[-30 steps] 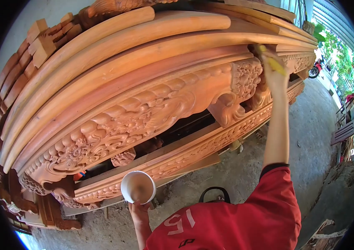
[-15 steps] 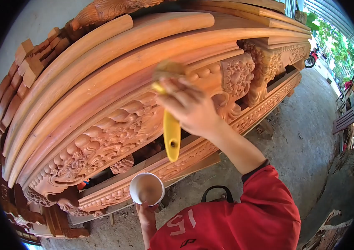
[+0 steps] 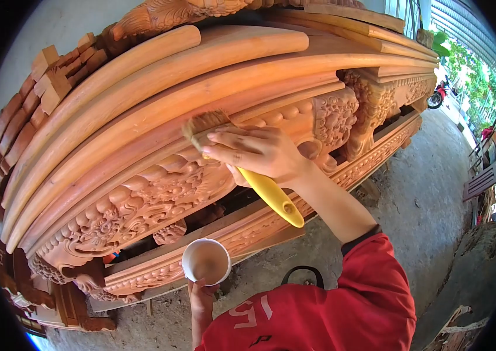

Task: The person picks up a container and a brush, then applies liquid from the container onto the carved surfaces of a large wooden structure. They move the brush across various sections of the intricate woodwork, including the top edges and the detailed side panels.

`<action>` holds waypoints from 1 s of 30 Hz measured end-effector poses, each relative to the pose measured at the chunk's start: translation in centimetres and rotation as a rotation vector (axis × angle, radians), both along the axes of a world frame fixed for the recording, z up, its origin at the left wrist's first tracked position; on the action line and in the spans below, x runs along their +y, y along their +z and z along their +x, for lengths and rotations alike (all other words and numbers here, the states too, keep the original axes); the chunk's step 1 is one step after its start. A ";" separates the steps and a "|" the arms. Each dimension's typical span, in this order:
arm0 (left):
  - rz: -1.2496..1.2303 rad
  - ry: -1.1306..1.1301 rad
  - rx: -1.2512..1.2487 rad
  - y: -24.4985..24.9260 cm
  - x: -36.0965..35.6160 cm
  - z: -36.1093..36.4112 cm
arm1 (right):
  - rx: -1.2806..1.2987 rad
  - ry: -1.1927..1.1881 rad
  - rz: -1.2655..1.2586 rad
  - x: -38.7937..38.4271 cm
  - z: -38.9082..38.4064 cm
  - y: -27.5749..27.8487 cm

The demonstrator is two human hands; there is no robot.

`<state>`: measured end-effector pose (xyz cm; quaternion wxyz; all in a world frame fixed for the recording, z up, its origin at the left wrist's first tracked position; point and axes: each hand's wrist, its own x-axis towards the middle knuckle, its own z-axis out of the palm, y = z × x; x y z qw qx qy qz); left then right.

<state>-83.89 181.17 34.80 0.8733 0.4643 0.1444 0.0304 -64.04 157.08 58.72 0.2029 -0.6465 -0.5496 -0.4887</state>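
My right hand grips a paintbrush with a yellow handle. Its bristles press on a smooth curved moulding of a large carved wooden panel, just above the carved cloud pattern. My left hand holds a white cup from below, in front of the panel's lower carved rail. The cup's inside looks brownish. Red sleeves cover both my arms.
Long curved wooden beams are stacked above the panel. Short wood blocks sit at the upper left. A concrete floor runs to the right, with a motorbike and greenery far off. A dark loop-shaped object lies on the floor.
My right hand came from the far right end of the panel to its middle, then swept the brush further left along the moulding. The cup stayed nearly still.
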 end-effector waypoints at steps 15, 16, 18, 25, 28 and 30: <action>-0.076 -0.022 0.013 0.6 -1.8 0.3 | 0.954 -0.163 1.061 -15.7 -0.5 -7.0; -0.076 -0.019 0.017 0.6 -2.0 0.2 | 0.960 -0.164 1.060 -15.9 -0.6 -6.7; -0.092 -0.004 0.017 0.6 -2.2 -0.1 | 0.586 -0.462 0.659 -16.2 -1.5 -5.6; -0.145 0.052 0.016 -0.5 -1.8 -0.9 | 0.544 -0.652 0.705 -12.4 -0.5 -4.8; -0.122 0.061 0.041 -1.0 -1.3 -1.2 | 0.485 -0.679 0.564 -10.7 0.3 -7.3; -0.070 0.080 0.061 -1.2 -1.2 -1.2 | -0.015 -0.667 0.324 -9.9 0.3 -8.5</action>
